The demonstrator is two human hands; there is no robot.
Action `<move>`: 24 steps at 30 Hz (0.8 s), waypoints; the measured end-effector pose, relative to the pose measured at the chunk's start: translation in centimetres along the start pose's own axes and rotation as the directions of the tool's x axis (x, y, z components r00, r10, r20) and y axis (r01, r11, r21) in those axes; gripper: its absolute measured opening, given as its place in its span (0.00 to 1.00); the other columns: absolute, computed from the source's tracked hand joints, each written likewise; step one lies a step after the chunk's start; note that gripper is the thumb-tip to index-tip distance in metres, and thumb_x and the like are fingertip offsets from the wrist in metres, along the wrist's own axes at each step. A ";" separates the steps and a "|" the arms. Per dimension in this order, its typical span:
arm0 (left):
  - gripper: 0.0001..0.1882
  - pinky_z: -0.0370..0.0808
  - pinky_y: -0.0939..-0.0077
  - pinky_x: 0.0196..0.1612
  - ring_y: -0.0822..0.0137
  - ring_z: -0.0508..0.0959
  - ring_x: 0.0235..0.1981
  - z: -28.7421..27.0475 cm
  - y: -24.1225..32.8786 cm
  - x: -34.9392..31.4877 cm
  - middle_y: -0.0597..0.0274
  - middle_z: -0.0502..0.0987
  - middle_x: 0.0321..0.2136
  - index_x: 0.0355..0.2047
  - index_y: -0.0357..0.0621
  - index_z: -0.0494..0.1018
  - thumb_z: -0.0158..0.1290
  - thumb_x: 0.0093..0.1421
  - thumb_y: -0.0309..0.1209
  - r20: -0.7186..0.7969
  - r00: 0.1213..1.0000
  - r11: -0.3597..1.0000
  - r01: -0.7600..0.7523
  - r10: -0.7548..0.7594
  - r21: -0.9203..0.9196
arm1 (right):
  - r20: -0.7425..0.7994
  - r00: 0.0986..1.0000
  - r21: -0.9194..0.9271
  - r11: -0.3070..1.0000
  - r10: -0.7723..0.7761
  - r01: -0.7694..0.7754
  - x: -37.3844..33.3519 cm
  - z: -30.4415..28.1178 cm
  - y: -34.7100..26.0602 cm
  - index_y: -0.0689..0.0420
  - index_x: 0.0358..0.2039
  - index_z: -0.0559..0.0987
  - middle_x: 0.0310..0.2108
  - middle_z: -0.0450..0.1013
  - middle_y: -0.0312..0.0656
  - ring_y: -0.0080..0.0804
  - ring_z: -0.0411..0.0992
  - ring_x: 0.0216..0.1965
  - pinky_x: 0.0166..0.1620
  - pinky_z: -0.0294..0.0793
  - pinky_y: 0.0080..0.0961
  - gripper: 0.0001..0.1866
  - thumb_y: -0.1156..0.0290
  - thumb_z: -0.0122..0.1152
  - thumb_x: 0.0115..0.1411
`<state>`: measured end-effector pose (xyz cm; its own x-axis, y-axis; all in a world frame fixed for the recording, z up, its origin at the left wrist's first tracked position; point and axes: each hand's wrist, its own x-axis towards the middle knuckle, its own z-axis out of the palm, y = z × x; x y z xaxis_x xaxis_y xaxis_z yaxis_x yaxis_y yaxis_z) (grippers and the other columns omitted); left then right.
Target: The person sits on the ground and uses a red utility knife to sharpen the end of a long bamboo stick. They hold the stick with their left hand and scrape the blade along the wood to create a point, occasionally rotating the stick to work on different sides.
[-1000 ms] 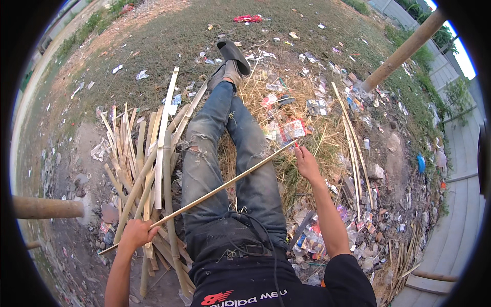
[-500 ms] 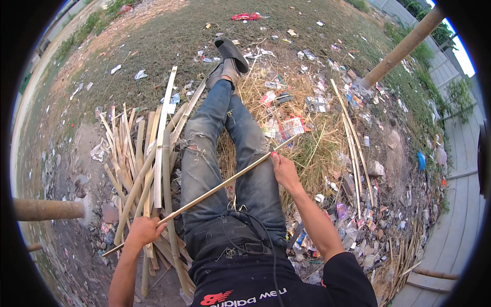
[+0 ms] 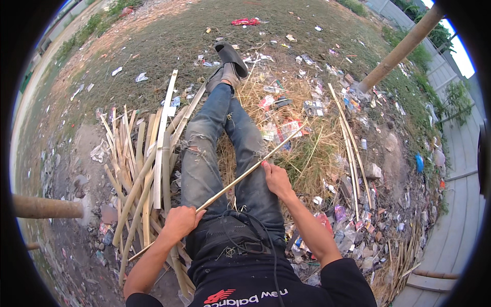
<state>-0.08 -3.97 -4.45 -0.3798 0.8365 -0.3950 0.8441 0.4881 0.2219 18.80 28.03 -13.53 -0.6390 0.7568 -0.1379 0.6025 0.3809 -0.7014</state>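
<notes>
A long, thin bamboo strip (image 3: 232, 184) slants over my thighs, its far end up to the right and its near end down to the left. My left hand (image 3: 182, 221) is closed around its lower part, beside my left hip. Farther up, my right hand (image 3: 277, 181) pinches the same strip above my right thigh. A small red spot shows at the right fingertips; what it is I cannot make out. My legs in torn jeans (image 3: 202, 163) are stretched out on the ground under the strip, ankles crossed.
To my left lies a pile of split bamboo pieces (image 3: 164, 138). Two slats (image 3: 349, 146) lie on the right among dry grass (image 3: 307, 158) and scattered litter. Round posts (image 3: 399, 51) (image 3: 48, 207) stand at the far right and left. A grey wall (image 3: 463, 179) runs along the right.
My left hand has moved up and right along the strip, toward my lap. My right hand has shifted slightly down and left. Both still hold the strip.
</notes>
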 end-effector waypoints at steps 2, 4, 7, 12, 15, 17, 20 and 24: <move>0.33 0.81 0.50 0.30 0.43 0.84 0.24 -0.5 1.4 1.1 0.45 0.82 0.21 0.26 0.38 0.83 0.47 0.74 0.54 0.006 1.000 1.000 0.000 0.000 -0.006 | 0.027 1.000 -0.022 1.000 0.015 -0.014 -0.2 0.6 -0.1 0.62 0.42 0.84 0.35 0.79 0.66 0.70 0.77 0.41 0.47 0.75 0.57 0.29 0.49 0.44 0.78; 0.33 0.81 0.50 0.30 0.44 0.84 0.25 -0.5 2.0 2.0 0.46 0.82 0.22 0.25 0.38 0.83 0.47 0.74 0.54 0.012 1.000 1.000 -0.002 0.002 -0.017 | 0.046 0.999 -0.025 1.000 0.018 -0.017 -0.1 0.8 -0.1 0.61 0.44 0.84 0.35 0.79 0.66 0.70 0.77 0.42 0.48 0.75 0.57 0.29 0.48 0.44 0.77; 0.33 0.81 0.50 0.30 0.44 0.85 0.26 -0.6 2.8 3.3 0.46 0.83 0.23 0.26 0.38 0.84 0.47 0.74 0.53 0.015 1.000 1.000 -0.016 0.016 -0.023 | 0.075 0.997 -0.011 1.000 -0.002 0.003 -0.3 0.6 -0.2 0.60 0.44 0.85 0.35 0.80 0.64 0.69 0.78 0.41 0.47 0.76 0.56 0.28 0.48 0.45 0.77; 0.30 0.82 0.51 0.33 0.46 0.86 0.29 1.3 5.6 8.5 0.46 0.84 0.26 0.29 0.37 0.84 0.49 0.74 0.51 -0.038 0.999 0.995 -0.033 0.029 -0.096 | 0.217 0.975 -0.108 0.991 -0.049 0.074 -3.0 0.2 -5.8 0.56 0.42 0.87 0.33 0.80 0.62 0.65 0.79 0.38 0.43 0.76 0.54 0.28 0.47 0.46 0.76; 0.28 0.83 0.51 0.36 0.45 0.87 0.32 2.5 7.9 12.5 0.45 0.85 0.28 0.30 0.37 0.84 0.51 0.73 0.50 -0.085 0.995 0.987 -0.062 0.049 -0.151 | 0.182 0.983 -0.184 0.980 -0.034 0.068 -3.9 0.8 -5.9 0.54 0.41 0.87 0.31 0.80 0.60 0.65 0.79 0.37 0.43 0.77 0.54 0.28 0.45 0.46 0.76; 0.27 0.83 0.50 0.37 0.45 0.87 0.34 2.2 9.2 13.7 0.45 0.85 0.29 0.30 0.37 0.84 0.52 0.72 0.49 -0.086 0.996 0.983 -0.032 0.017 -0.179 | 0.104 0.994 -0.127 0.992 0.016 -0.002 -4.0 0.8 -5.3 0.54 0.40 0.87 0.31 0.80 0.61 0.66 0.79 0.38 0.44 0.77 0.56 0.29 0.43 0.46 0.75; 0.24 0.81 0.46 0.40 0.41 0.86 0.36 1.4 9.3 13.5 0.42 0.85 0.31 0.41 0.36 0.82 0.52 0.72 0.48 -0.036 0.999 0.977 -0.037 0.030 -0.210 | 0.029 0.992 0.009 0.992 0.122 -0.123 -2.9 0.4 -2.4 0.61 0.36 0.84 0.30 0.78 0.64 0.69 0.77 0.37 0.41 0.74 0.57 0.32 0.44 0.45 0.76; 0.23 0.80 0.43 0.41 0.38 0.85 0.36 2.3 7.6 12.0 0.41 0.84 0.33 0.56 0.37 0.73 0.52 0.73 0.45 -0.095 0.991 0.963 -0.114 0.093 -0.246 | -0.008 0.988 0.020 0.988 0.153 -0.153 -1.9 -0.1 -1.2 0.64 0.35 0.82 0.30 0.77 0.66 0.71 0.76 0.36 0.40 0.71 0.58 0.33 0.45 0.45 0.76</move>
<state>2.64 9.16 -9.52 -0.3337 0.8983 -0.2859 0.7629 0.4355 0.4779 19.38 26.21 -12.33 -0.5353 0.8104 -0.2382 0.6834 0.2498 -0.6860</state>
